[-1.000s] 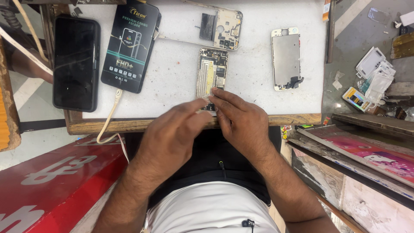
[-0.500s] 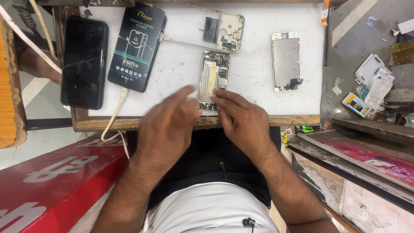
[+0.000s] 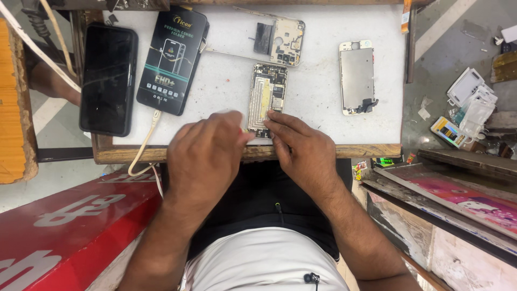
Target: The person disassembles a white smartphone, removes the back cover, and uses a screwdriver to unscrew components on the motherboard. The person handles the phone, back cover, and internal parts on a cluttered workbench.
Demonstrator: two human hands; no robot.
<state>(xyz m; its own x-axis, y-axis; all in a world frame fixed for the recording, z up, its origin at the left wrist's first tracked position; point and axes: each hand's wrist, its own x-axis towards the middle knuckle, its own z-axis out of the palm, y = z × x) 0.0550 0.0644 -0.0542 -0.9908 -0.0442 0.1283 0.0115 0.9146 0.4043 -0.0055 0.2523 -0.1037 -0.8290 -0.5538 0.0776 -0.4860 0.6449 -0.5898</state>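
Observation:
An opened phone body (image 3: 267,97) with its circuit board showing lies on the white work mat (image 3: 323,21). My right hand (image 3: 301,153) rests its fingertips on the phone's near end and holds it down. My left hand (image 3: 207,156) is curled beside it at the phone's near-left corner, pinching a small tool (image 3: 245,130). Only the tool's reddish tip shows. The phone's near end is hidden under my fingers.
A detached screen panel (image 3: 357,78) lies to the right and a phone frame with a camera board (image 3: 283,40) at the back. A dark phone (image 3: 107,81) and a black screen-protector box (image 3: 172,59) sit left. A cream cable (image 3: 144,145) hangs over the wooden table edge (image 3: 366,151).
My left hand has closed in on the phone's near-left corner, fingers curling tighter. My right hand stays on the phone's near end. The phone has not moved.

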